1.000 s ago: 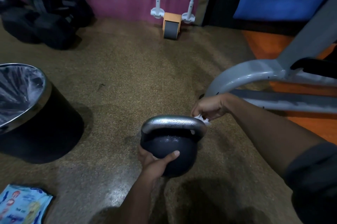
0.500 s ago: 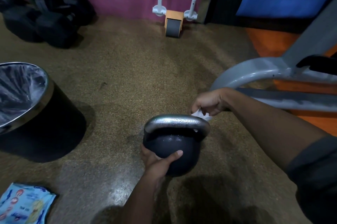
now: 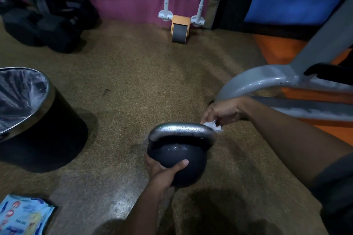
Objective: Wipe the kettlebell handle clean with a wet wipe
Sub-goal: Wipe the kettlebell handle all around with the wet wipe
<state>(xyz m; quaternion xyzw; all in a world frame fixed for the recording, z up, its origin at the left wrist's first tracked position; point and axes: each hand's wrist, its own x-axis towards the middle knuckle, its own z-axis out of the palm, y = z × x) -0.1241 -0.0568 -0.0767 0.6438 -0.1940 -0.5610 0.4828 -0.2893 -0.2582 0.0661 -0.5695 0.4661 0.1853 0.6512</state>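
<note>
Standing on the speckled floor (image 3: 133, 82) are a lined black bin (image 3: 38, 120) at left, an ab roller (image 3: 179, 28) by the wall, and a grey machine frame (image 3: 267, 82) at right. The left hand (image 3: 164, 171) cups the round dark kettlebell (image 3: 179, 160) from below. The right hand (image 3: 223, 110) pinches a white wet wipe (image 3: 212, 125) at the right end of the shiny metal handle (image 3: 181, 129).

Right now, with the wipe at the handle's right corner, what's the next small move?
Probably draw the wet wipe leftward along the handle: the right hand pinches it at the right end, while the left hand steadies the kettlebell.
</note>
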